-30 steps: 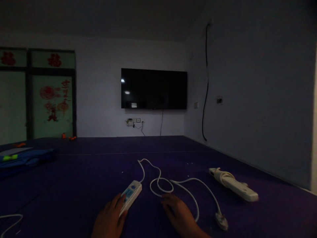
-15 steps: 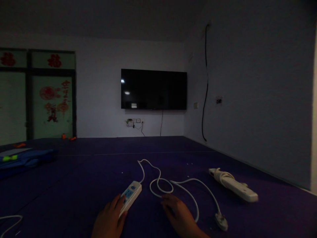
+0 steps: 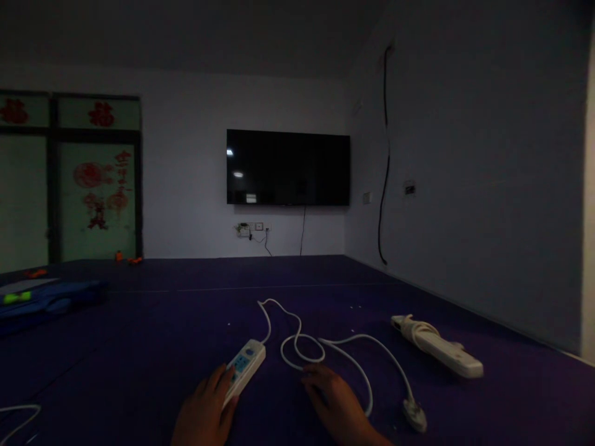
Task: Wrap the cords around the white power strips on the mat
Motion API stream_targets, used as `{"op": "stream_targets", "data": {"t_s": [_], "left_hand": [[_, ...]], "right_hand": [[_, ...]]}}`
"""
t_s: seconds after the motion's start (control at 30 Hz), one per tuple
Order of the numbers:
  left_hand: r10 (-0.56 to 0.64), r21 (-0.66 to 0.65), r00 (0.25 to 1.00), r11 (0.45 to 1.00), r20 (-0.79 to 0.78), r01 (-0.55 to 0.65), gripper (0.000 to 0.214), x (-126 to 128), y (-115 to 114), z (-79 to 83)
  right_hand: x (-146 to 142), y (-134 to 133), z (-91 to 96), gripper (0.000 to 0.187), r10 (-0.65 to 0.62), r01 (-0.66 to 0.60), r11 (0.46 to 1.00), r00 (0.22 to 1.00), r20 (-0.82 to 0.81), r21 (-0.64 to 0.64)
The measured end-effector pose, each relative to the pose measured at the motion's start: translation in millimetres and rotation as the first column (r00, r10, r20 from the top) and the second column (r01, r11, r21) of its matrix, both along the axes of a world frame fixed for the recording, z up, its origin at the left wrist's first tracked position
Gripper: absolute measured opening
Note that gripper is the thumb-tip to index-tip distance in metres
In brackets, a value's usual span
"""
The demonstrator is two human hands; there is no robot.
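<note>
A white power strip (image 3: 250,365) with blue socket faces lies at a slant on the purple surface. My left hand (image 3: 204,406) is closed around its near end, fingers over the top and thumb along the right side. From its far end runs a white cord (image 3: 297,319), looping to the right and ending in a plug (image 3: 414,415). My right hand (image 3: 337,402) rests on the surface beside the loop, fingers slightly bent and thumb apart. Its fingertips meet the cord, part of which is hidden beneath the hand; no grip on it shows.
Another white power strip (image 3: 446,353), its cord wrapped around it, lies to the right. Blue cloth (image 3: 60,296) lies at the left, and a piece of white cable (image 3: 21,409) at lower left. Small orange objects (image 3: 134,261) sit at the far edge. A television (image 3: 288,167) hangs on the wall.
</note>
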State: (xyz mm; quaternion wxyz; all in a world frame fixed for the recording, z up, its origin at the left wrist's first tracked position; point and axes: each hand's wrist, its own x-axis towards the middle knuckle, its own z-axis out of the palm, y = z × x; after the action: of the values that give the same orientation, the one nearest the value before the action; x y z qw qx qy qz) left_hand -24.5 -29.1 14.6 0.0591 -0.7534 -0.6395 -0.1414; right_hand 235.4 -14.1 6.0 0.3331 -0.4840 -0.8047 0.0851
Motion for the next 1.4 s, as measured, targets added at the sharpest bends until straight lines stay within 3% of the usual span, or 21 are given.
{"op": "stream_targets", "data": {"t_s": [0.4,0.77,1.4], "left_hand": [[-0.015,0.042,0.999,0.999,0.039,0.013,0.046,-3.1,4.5,-7.0],[-0.021,0.057,0.998,0.998,0.054,0.018,0.045,-1.0,0.9,-2.1],[0.008,0.036,0.999,0.999,0.031,-0.009,0.044,-1.5,2.9,-3.7]], "right_hand": [[-1.1,-2.5,4.5,0.033,-0.018,0.017,0.998,1.0,-0.014,-0.059],[-0.2,0.6,1.6,0.033,-0.012,0.01,0.996,1.0,-0.02,-0.084],[1.0,1.2,-1.3,0.032,-0.012,0.012,1.0,1.0,-0.005,-0.023]]}}
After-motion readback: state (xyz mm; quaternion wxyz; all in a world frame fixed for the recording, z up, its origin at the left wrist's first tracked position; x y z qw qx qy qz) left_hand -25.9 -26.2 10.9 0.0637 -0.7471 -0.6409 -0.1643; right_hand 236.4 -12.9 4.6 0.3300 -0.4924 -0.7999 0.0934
